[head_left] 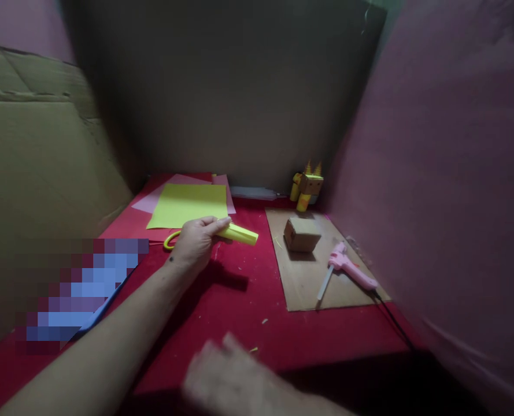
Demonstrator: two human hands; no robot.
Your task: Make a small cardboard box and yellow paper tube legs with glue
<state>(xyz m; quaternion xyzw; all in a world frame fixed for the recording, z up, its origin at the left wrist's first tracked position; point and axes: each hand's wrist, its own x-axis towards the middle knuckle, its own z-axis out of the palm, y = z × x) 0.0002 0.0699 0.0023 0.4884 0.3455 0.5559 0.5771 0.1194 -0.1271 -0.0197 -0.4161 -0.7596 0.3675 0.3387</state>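
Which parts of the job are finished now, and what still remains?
Looks done: the small cardboard box is shaped. In hand: a yellow paper strip, in the left hand; the right hand is blurred. Probably left: gluing yellow parts on, since the box is bare, unlike the horned cardboard figure behind it; the pink glue gun lies untouched.

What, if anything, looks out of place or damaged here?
Slightly untidy: loose scraps litter the red surface near the left hand, and the yellow sheet lies askew over the pink paper. The blue item is pixelated, so its condition can't be judged.
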